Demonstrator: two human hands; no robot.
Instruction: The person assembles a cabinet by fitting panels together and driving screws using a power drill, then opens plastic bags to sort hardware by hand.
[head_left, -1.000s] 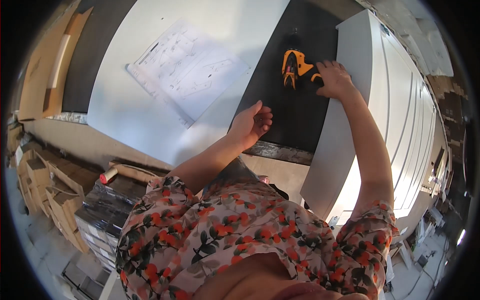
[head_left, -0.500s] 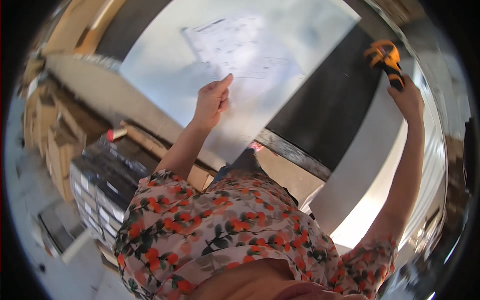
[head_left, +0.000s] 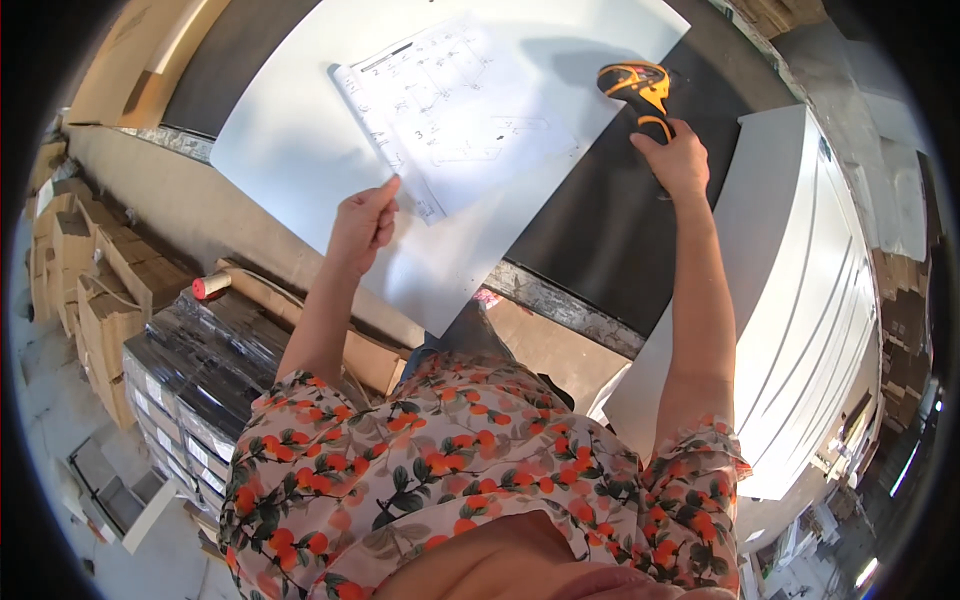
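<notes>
Holds an orange-and-black handheld tool at one o'clock, with the right grip wrapped around the handle end. Carries it above the long edge of a white panel, partly over the panel and partly over the dark worktop at two o'clock, with a soft shadow falling on the white surface just to the tool's left.

Curls the left grip closed at ten o'clock, thumb tip pointing toward one o'clock, at the near edge of a printed sheet. Impossible to tell between touching the paper and hanging just above it, or to make out anything small inside the bent fingers.

Has the sheet spread at twelve o'clock on the panel, marked with line drawings and rolled up slightly along its left side. Faces a white furniture piece with a grooved front at three o'clock. Wears a short-sleeved blouse of orange-red fruit and dark leaves, seen at six o'clock. Shares the room with cardboard boxes at nine o'clock, a plastic-wrapped stack between eight and nine, and a red-ended cylinder just above that stack.
</notes>
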